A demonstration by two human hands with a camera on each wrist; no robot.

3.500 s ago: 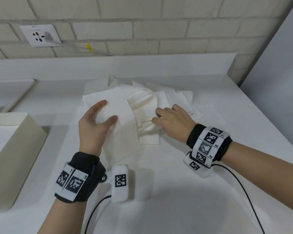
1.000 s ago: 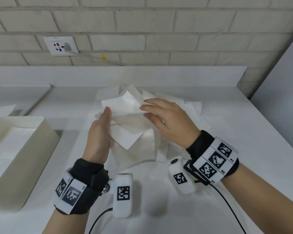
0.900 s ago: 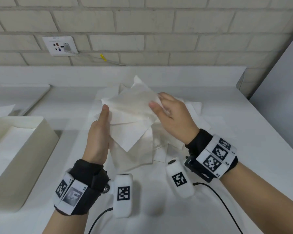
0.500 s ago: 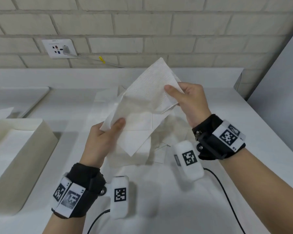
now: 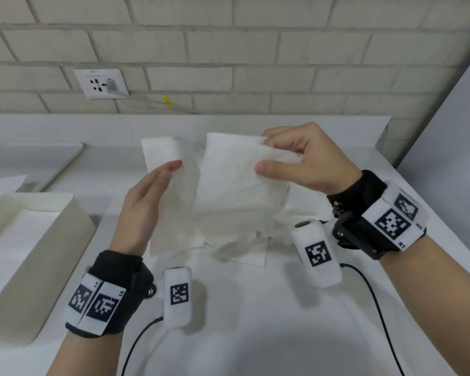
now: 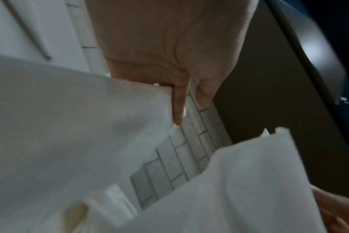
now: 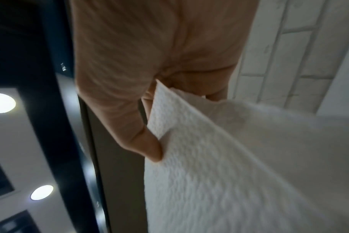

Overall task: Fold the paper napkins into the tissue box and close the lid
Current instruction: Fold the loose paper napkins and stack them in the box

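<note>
Right hand (image 5: 307,158) pinches napkin (image 5: 236,180) at frame centre above bench (image 5: 255,335), left hand (image 5: 144,204) flat, fingers straight against second sheet (image 5: 166,153), open tissue box (image 5: 38,240) lower left

— What's up over the worktop (image 5: 255,335)?
— The right hand (image 5: 307,158) pinches a napkin (image 5: 236,185) by its top corner, thumb in front; the sheet hangs.
— And the left hand (image 5: 144,204)?
— Fingers straight, flat against a second napkin (image 5: 168,191).
— The tissue box (image 5: 30,251)?
— Open, at the left edge.
</note>
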